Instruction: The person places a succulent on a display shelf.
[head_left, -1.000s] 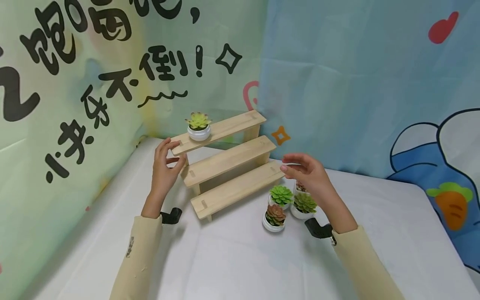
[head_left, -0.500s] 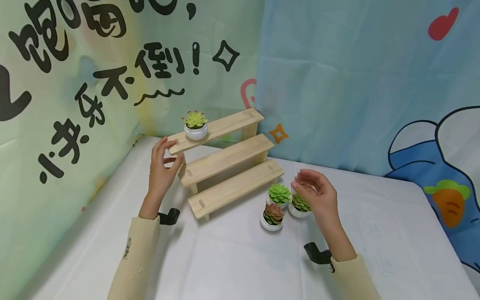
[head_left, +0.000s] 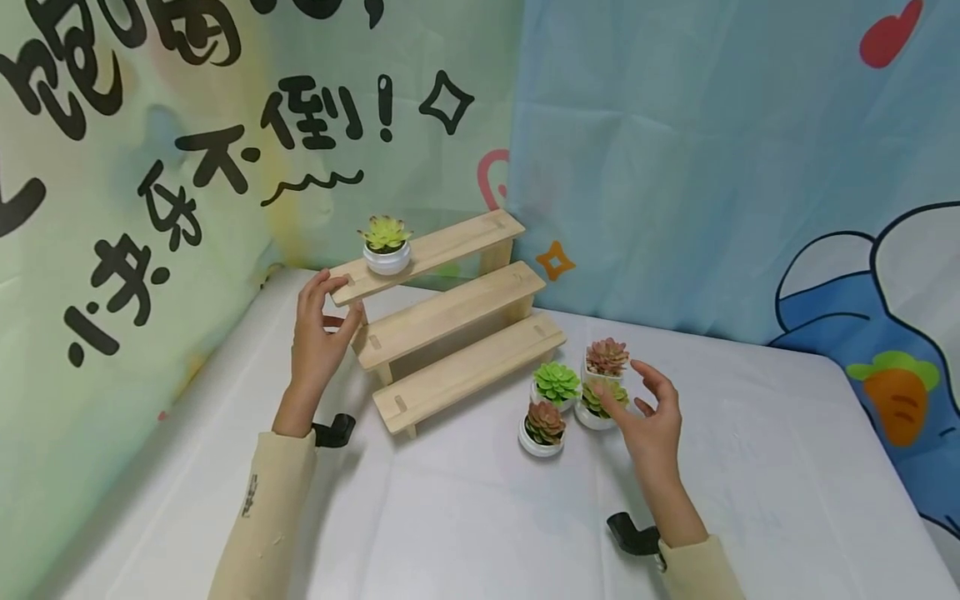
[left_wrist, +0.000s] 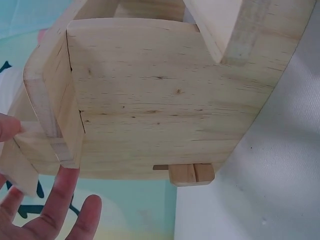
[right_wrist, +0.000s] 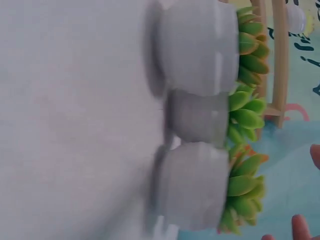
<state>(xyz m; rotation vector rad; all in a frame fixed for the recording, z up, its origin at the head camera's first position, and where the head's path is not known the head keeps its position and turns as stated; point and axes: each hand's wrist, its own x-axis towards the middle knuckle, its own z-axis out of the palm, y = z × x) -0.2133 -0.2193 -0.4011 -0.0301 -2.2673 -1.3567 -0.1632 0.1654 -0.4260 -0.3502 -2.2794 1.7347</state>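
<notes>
A three-tier wooden plant stand (head_left: 459, 304) stands on the white table. My left hand (head_left: 321, 333) grips the left end of its top tier; in the left wrist view its fingers (left_wrist: 59, 200) touch the wood. One light-green potted succulent (head_left: 387, 246) sits on that tier. Right of the stand is a cluster of potted succulents: bright green (head_left: 557, 384), reddish-brown in front (head_left: 543, 429), pink behind (head_left: 607, 358), and olive-green (head_left: 596, 408). My right hand (head_left: 647, 421) is beside the olive-green one, fingers spread, thumb overlapping it in view. Whether it touches is unclear.
The white tablecloth (head_left: 465, 517) covers the table. A green curtain with black lettering (head_left: 225, 158) rises behind on the left. A blue curtain (head_left: 675, 167) hangs behind on the right. Each wrist wears a black camera mount (head_left: 633, 533).
My right hand has moved from the bottom tier's right end back over the pots, toward me and right, and its fingers have spread. The left hand stays on the stand.
</notes>
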